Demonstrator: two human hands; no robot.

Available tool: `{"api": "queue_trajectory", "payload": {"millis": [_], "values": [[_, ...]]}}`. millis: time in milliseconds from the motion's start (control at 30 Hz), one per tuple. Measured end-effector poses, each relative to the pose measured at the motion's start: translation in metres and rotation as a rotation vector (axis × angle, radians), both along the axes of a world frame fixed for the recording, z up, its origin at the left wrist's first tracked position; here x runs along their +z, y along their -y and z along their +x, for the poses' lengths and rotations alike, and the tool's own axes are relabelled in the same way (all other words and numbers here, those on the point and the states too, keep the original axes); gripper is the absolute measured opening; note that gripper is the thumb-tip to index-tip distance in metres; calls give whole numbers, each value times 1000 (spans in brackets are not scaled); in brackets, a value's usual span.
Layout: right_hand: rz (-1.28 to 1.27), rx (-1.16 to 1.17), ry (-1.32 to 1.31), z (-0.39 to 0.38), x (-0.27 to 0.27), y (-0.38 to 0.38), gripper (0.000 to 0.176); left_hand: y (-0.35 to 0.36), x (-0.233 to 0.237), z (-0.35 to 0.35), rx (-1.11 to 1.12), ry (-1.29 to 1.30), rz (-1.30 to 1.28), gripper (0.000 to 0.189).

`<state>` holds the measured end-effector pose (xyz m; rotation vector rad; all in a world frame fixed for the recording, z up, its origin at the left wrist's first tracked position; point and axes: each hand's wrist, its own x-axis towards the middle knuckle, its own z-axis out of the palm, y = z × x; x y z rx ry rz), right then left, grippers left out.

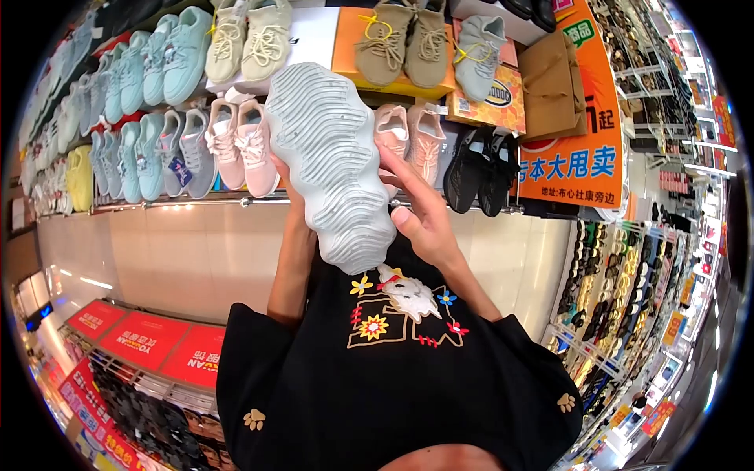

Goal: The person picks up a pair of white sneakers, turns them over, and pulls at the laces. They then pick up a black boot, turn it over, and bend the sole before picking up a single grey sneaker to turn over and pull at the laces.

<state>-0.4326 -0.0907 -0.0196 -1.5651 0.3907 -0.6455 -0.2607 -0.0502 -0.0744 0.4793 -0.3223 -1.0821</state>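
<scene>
A pale grey-blue sneaker [334, 165] is held up in front of my chest, its wavy, ridged sole turned towards me. My left hand [284, 174] grips it from the left side; most of those fingers are hidden behind the shoe. Along the right edge my right hand [424, 216] holds it, with bent fingers against the side and the thumb near the sole. Behind the sneaker, pink shoes [250, 149] stand on the rack to the left, and peach shoes [425, 141] stand to the right.
Light blue sneakers [186, 55] line the rack at the left. Beige shoes [267, 39] and olive shoes [385, 47] sit on boxes above. Black shoes [470, 169] stand beside an orange sign [581, 169]. A metal rail [177, 202] edges the rack. Red panels [145, 337] top another rack behind me.
</scene>
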Motion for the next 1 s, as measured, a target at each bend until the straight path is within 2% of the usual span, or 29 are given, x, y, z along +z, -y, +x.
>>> {"api": "queue_trajectory", "payload": {"millis": [33,100,133,200,300,433,467,533,600,667,767,867,967,1000], "values": [[-3,17,6,2,1,-1,64,-1,0,2,29,-3,-7,102],[-11,46,-69,4,3,-4,76,-4,2,4,75,2,-13,101],[-15,57,-66,5,2,-3,76,-5,2,5,96,-6,-18,101],[-63,88,-47,4,-1,-1,63,-5,2,5,143,-8,-16,101],[-102,132,-83,5,3,0,61,-5,3,5,197,-11,-12,101],[-91,138,-122,5,0,-4,73,-7,2,2,242,-9,2,101],[-76,132,-115,5,-1,-5,74,-7,-1,2,238,-11,4,101],[-57,118,-110,5,-2,-5,75,-8,-10,3,132,-105,-172,96],[-14,83,-40,4,-5,-6,68,-9,-19,3,141,-107,-73,92],[22,73,-53,0,-6,-6,71,-10,-28,-1,155,-104,56,86],[-15,38,-82,-4,-5,-5,73,-12,-35,-4,134,-128,92,83],[-97,30,-97,-4,-7,-2,77,-9,-45,-3,108,-147,108,80],[18,43,-146,-5,-5,0,100,-7,-32,-6,94,-141,107,78],[15,37,-145,-4,-4,0,100,-8,-19,-9,108,-114,165,76]]}}
